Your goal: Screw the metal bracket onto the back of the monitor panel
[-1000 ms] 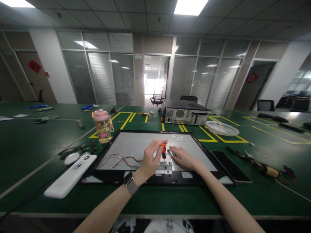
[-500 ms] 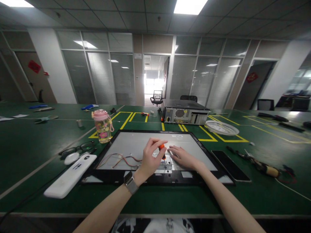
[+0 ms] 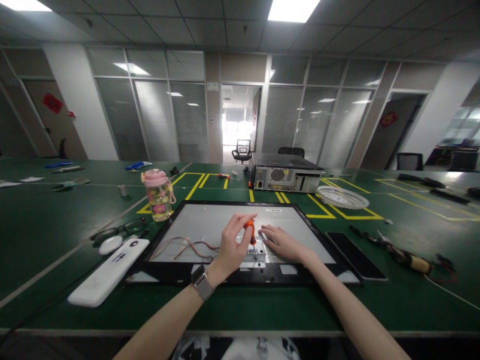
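Two bare hands work over a dark-framed flat panel (image 3: 210,220) that lies with its pale grey face up on a green tabletop (image 3: 285,315). Take the panel as the dial, with twelve at the far edge. The left hand (image 3: 233,240), below which a watch (image 3: 202,282) circles the wrist, has its grip pinching the orange-and-black handle of a screwdriver (image 3: 250,230). This stands close to upright, its top leaning slightly towards eleven, its shaft pointing down at a metal bracket (image 3: 258,259) near the six o'clock edge; whether the tip touches a screw cannot be told. The right hand (image 3: 281,242) lies just beside the bracket, towards two, its grip relaxed and spread, fingers resting on the panel. Thin wires (image 3: 193,246) curl across the panel towards nine.

Beyond the frame, a pink-lidded bottle (image 3: 157,195) stands at ten, and a long white device (image 3: 108,272) lies between eight and nine, near a pair of glasses (image 3: 125,229). At one stands a computer case (image 3: 287,172), at two sits a white basket (image 3: 342,197), and at three lies a dark-screened phone (image 3: 355,256) close to the frame.
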Available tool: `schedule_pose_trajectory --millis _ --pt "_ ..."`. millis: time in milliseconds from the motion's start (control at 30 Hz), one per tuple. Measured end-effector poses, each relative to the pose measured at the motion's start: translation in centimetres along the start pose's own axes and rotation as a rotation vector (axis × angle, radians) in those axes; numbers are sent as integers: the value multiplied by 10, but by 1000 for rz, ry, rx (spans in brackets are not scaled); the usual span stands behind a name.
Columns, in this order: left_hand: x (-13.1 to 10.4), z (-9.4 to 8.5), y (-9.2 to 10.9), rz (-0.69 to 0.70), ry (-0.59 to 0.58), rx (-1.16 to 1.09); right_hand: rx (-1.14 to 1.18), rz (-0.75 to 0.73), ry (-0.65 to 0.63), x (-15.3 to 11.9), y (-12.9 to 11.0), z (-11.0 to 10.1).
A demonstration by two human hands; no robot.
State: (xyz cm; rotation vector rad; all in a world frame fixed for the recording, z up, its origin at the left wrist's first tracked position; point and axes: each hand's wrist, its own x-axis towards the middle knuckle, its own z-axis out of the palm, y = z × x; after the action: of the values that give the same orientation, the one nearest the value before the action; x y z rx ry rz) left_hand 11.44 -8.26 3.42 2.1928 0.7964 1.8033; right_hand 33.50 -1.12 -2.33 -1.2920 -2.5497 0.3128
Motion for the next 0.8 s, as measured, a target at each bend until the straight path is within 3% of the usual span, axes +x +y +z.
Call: schedule_pose_trajectory --millis 133,300,467,667,800 --pt "0 1 -1 34 59 45 7 -4 9 0 0 0" --pt "-1 1 0 19 -7 28 17 12 8 0 1 1" --pt "0 0 0 55 74 67 17 -16 28 0 3 3" --pt "0 -3 2 46 -38 -15 -3 -18 22 1 4 4" --pt "-1 0 1 54 13 14 -11 -16 13 1 3 3"
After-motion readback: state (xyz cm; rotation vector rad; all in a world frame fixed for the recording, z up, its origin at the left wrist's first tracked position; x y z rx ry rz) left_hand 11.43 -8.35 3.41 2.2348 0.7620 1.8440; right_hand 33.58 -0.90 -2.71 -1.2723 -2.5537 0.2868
